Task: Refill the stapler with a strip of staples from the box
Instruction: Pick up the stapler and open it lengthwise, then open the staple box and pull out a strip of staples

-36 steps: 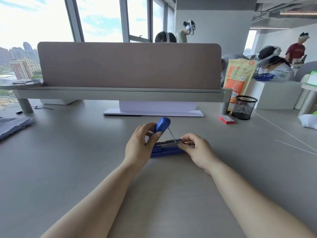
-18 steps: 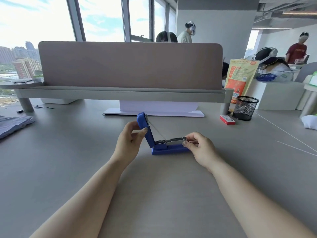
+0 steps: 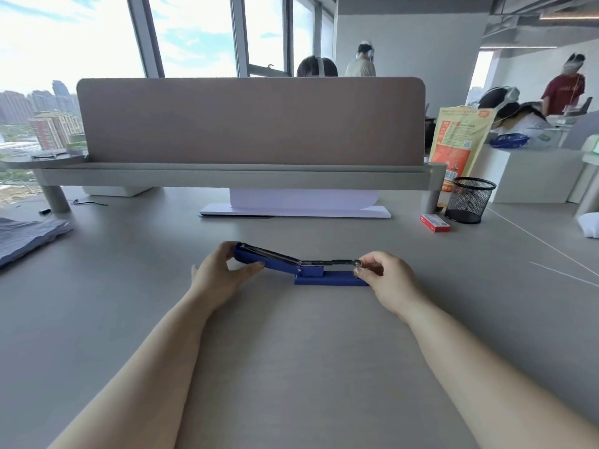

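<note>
Grey desk (image 3: 291, 367), pink divider (image 3: 249, 121), windows (image 3: 194, 30).

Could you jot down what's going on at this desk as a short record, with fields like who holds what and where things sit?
Stapler: blue, on the grey desk, lid swung fully open to the left
Left hand: gripping the opened lid's end
Right hand: pinching the front of the metal staple channel
Staple box: red, closed as far as visible, far right by the mesh pen cup
Staple strip: none visible in either hand
</note>
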`<state>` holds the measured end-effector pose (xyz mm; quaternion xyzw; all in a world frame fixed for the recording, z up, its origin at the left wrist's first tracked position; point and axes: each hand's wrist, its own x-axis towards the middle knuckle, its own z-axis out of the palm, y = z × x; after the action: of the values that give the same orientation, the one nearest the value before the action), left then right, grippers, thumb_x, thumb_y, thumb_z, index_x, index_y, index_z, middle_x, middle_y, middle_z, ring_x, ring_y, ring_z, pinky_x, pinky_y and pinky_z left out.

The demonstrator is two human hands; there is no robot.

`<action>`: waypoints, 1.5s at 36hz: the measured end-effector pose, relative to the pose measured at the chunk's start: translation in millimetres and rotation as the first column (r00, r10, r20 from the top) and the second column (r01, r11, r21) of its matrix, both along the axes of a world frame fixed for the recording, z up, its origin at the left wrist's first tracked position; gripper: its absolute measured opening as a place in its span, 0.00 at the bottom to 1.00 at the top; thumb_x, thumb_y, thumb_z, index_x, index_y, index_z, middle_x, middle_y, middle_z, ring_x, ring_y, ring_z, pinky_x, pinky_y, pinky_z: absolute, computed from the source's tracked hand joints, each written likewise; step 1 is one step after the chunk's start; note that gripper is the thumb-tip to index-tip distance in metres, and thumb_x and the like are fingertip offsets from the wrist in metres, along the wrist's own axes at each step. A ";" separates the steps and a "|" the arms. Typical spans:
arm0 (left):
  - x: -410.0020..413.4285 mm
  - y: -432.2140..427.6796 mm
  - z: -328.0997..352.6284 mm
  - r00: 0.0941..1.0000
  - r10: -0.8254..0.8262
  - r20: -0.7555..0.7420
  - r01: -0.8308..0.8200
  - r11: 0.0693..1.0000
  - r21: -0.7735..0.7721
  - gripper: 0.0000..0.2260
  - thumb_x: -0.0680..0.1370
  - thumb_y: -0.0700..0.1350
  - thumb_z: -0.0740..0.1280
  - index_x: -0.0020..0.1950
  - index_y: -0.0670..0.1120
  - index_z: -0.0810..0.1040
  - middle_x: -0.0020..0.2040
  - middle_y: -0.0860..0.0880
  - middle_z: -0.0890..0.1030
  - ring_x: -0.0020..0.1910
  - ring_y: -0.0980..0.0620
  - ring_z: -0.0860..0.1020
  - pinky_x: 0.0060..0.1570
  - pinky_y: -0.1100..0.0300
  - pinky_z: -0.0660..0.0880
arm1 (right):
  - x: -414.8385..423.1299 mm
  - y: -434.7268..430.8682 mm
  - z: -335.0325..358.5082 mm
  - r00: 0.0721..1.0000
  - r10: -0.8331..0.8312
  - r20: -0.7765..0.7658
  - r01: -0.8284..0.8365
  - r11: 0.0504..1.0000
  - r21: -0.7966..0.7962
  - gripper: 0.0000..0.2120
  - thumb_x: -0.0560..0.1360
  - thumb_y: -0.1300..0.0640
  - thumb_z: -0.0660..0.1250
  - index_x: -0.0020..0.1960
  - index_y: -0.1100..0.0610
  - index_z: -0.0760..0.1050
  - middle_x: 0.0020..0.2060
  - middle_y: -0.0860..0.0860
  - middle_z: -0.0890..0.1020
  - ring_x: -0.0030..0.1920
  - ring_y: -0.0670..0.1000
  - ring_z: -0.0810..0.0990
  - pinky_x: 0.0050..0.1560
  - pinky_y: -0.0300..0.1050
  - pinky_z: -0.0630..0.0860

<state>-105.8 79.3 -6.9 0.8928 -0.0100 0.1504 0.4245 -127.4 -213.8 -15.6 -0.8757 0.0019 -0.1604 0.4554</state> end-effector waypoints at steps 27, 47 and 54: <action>-62.8 -159.5 16.4 0.823 -0.542 0.167 0.402 0.765 0.503 0.24 0.75 0.58 0.63 0.69 0.53 0.67 0.70 0.56 0.69 0.73 0.54 0.60 0.73 0.59 0.52 | -30.2 -107.2 17.1 0.963 -0.191 -0.190 0.172 0.979 -0.109 0.18 0.71 0.52 0.69 0.59 0.55 0.73 0.61 0.51 0.78 0.60 0.51 0.76 0.62 0.46 0.71; -24.4 -275.7 -5.7 0.848 -0.528 -0.051 0.452 0.669 0.590 0.25 0.75 0.66 0.53 0.68 0.56 0.64 0.71 0.57 0.65 0.71 0.54 0.61 0.70 0.58 0.55 | 45.1 -181.5 9.3 0.937 -0.331 -0.114 0.218 0.807 -0.549 0.25 0.74 0.43 0.58 0.69 0.51 0.63 0.73 0.50 0.62 0.70 0.57 0.63 0.69 0.52 0.62; -23.4 -279.9 -8.3 0.863 -0.506 -0.020 0.416 0.686 0.597 0.23 0.74 0.66 0.53 0.66 0.58 0.63 0.68 0.60 0.65 0.69 0.56 0.61 0.69 0.59 0.54 | 85.7 -189.8 6.3 0.936 -0.322 -0.143 0.145 0.722 -0.677 0.28 0.75 0.41 0.49 0.74 0.43 0.47 0.77 0.43 0.48 0.76 0.57 0.50 0.73 0.57 0.49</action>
<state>-129.2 -200.5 -15.2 0.9335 -0.3109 0.0931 0.1527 -41.7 -403.6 -9.3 -0.9847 0.1144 -0.0954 0.0907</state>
